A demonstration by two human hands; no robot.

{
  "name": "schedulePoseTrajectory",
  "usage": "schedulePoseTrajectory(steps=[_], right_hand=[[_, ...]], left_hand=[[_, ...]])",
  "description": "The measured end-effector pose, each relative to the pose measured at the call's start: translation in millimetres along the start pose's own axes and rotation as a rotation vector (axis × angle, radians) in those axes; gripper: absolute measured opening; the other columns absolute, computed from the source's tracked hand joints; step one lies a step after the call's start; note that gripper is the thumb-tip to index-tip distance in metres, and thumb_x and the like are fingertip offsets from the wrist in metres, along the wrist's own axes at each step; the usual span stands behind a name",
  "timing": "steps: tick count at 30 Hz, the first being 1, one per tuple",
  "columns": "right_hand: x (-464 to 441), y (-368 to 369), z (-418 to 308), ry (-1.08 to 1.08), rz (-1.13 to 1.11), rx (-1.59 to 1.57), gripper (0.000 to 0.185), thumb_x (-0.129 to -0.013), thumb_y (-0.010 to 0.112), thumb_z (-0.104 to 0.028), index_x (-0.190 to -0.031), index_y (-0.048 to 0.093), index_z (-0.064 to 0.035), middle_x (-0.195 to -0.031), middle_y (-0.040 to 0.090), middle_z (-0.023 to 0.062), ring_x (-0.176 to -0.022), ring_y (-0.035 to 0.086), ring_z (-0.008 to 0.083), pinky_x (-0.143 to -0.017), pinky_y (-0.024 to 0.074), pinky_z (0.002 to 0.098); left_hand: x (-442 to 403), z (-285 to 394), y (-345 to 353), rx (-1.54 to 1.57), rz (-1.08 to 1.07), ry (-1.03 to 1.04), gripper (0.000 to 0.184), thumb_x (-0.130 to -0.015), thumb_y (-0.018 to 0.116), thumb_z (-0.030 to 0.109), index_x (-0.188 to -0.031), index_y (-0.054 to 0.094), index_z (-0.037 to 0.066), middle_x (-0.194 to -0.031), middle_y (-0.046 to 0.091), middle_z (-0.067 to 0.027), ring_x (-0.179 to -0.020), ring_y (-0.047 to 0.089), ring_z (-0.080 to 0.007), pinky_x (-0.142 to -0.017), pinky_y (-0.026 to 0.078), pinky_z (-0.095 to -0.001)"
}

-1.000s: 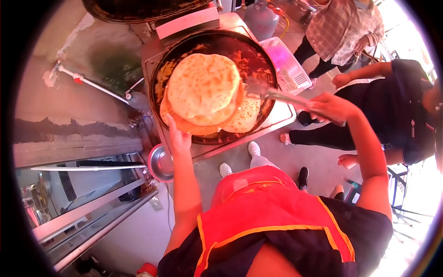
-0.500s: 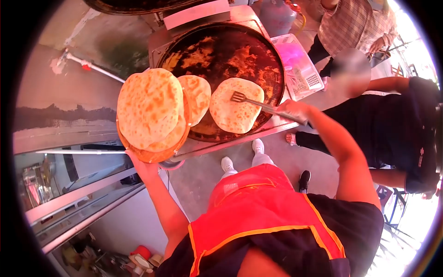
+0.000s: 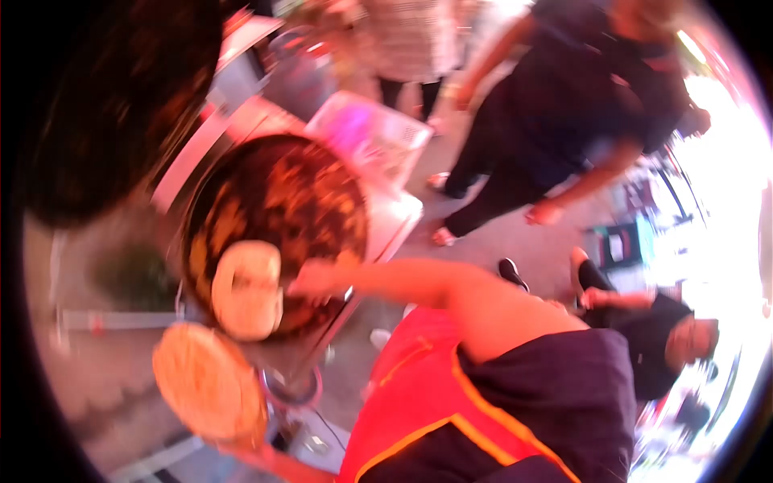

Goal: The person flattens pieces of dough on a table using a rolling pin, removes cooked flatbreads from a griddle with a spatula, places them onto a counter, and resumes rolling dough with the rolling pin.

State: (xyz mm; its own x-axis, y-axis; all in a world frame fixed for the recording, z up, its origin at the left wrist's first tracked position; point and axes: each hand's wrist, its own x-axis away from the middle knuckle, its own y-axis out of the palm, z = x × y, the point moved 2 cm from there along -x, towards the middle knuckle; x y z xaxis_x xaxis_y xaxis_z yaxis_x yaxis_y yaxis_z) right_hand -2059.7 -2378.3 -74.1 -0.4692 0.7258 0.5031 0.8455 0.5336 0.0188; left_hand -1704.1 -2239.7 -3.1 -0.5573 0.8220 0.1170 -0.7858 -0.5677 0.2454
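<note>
In the head view my left hand (image 3: 248, 452) is closed around the edge of a round board, mostly covered by a flatbread (image 3: 208, 382). It is low on the left, beside the big pan. My right hand (image 3: 314, 279) is closed on a spatula, blurred by motion, over the near part of the dark round pan (image 3: 302, 181). The spatula's head seems to lie on pale flatbread (image 3: 248, 302) at the pan's left edge. Whether one or two breads lie there, I cannot tell.
A large dark round lid or pan (image 3: 121, 113) rises at the upper left. Behind the pan are a white plastic basket (image 3: 407, 133) and a grey gas cylinder (image 3: 298, 76). People in dark clothes (image 3: 572, 105) and a checked shirt (image 3: 411, 40) stand beyond; another person (image 3: 644, 346) is at right.
The camera has turned right, so the pan appears further left. My right hand and spatula have shifted left across the pan with the flatbread, toward the other bread. My left hand still holds the board.
</note>
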Motion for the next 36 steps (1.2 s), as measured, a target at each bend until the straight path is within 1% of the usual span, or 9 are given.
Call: schedulePoseTrajectory(steps=[5,7,11,13,16,22,30,32,36], right_hand=[[45.1,3.4,4.3,0.106,0.03,0.148,0.056,-0.096,0.049,-0.043,-0.072,0.06,0.0059,-0.058,0.057,0.0139,-0.053,0.061,0.0272,-0.054,0.0535,0.0384],[82.4,-18.2,14.2,0.195,0.006,0.213,0.05,-0.096,0.05,-0.043,-0.088,0.061,0.0049,-0.071,0.06,0.0141,-0.061,0.063,0.0272,-0.055,0.0547,0.0381],[81.5,-18.2,47.5,-0.037,0.016,-0.358,0.042,-0.084,0.071,-0.038,-0.115,0.062,-0.0123,-0.109,0.061,0.0067,-0.093,0.061,0.0233,-0.065,0.0578,0.0392],[62.0,10.1,30.5,-0.222,0.083,-0.341,0.037,-0.082,0.072,-0.035,-0.11,0.064,-0.0115,-0.102,0.063,0.007,-0.091,0.061,0.0239,-0.066,0.0571,0.0419],[0.4,49.5,-10.8,0.219,0.143,-0.033,0.026,-0.085,0.053,-0.021,-0.083,0.065,0.0017,-0.073,0.065,0.0168,-0.059,0.065,0.0288,-0.05,0.0552,0.0403],[12.5,60.1,-12.2,0.166,0.319,-0.088,0.022,-0.081,0.052,-0.01,-0.07,0.069,-0.0003,-0.064,0.066,0.0151,-0.056,0.067,0.0292,-0.052,0.0573,0.0402],[60.7,1.3,54.6,0.206,0.387,-0.268,0.057,-0.095,0.048,-0.056,-0.07,0.062,-0.0063,-0.061,0.056,0.0041,-0.054,0.057,0.0177,-0.047,0.0461,0.0384],[111.9,-19.5,15.2,0.248,0.317,-0.383,0.047,-0.097,0.055,-0.045,-0.068,0.053,-0.0082,-0.051,0.04,0.0002,-0.04,0.038,0.0135,-0.037,0.0284,0.0321],[166.6,-33.0,64.0,0.258,0.348,-0.369,0.051,-0.096,0.054,-0.048,-0.073,0.055,-0.0025,-0.057,0.048,0.0026,-0.046,0.044,0.0126,-0.042,0.0356,0.033]], left_hand=[[-30.3,-37.0,52.2,-0.144,-0.121,-0.063,0.072,-0.1,0.039,0.055,-0.152,0.023,0.008,-0.157,0.025,-0.0114,-0.143,0.029,-0.0287,-0.117,0.026,-0.0477],[-33.8,-47.8,81.1,-0.188,-0.218,-0.092,0.073,-0.1,0.039,0.056,-0.152,0.023,0.008,-0.157,0.026,-0.0116,-0.142,0.03,-0.0289,-0.117,0.027,-0.0479],[-42.3,-61.3,118.2,-0.248,-0.358,-0.133,0.073,-0.1,0.039,0.056,-0.152,0.024,0.007,-0.157,0.026,-0.0121,-0.142,0.031,-0.0293,-0.117,0.027,-0.0482],[-44.9,-63.1,125.4,-0.265,-0.38,-0.132,0.073,-0.1,0.038,0.057,-0.152,0.025,0.007,-0.157,0.027,-0.0123,-0.142,0.031,-0.0295,-0.116,0.028,-0.0484],[-50.6,-61.8,128.3,-0.289,-0.366,-0.129,0.074,-0.1,0.038,0.057,-0.152,0.025,0.006,-0.157,0.027,-0.0127,-0.141,0.032,-0.0298,-0.116,0.028,-0.0487],[-78.5,-51.7,117.5,-0.328,-0.379,-0.12,0.075,-0.099,0.037,0.058,-0.151,0.027,0.006,-0.156,0.028,-0.0134,-0.141,0.033,-0.0305,-0.116,0.029,-0.0492],[-86.0,-4.4,75.1,0.052,-0.305,-0.225,0.074,-0.097,0.042,0.06,-0.151,0.029,0.01,-0.155,0.031,-0.0105,-0.14,0.035,-0.031,-0.114,0.031,-0.0513],[-74.5,-5.3,100.3,0.123,-0.338,-0.231,0.075,-0.096,0.046,0.059,-0.151,0.029,0.011,-0.155,0.033,-0.0082,-0.14,0.035,-0.0297,-0.114,0.032,-0.0508],[-58.4,3.6,109.2,0.138,-0.332,-0.203,0.071,-0.097,0.046,0.056,-0.15,0.03,0.011,-0.154,0.035,-0.0073,-0.139,0.036,-0.0283,-0.114,0.031,-0.0505]])
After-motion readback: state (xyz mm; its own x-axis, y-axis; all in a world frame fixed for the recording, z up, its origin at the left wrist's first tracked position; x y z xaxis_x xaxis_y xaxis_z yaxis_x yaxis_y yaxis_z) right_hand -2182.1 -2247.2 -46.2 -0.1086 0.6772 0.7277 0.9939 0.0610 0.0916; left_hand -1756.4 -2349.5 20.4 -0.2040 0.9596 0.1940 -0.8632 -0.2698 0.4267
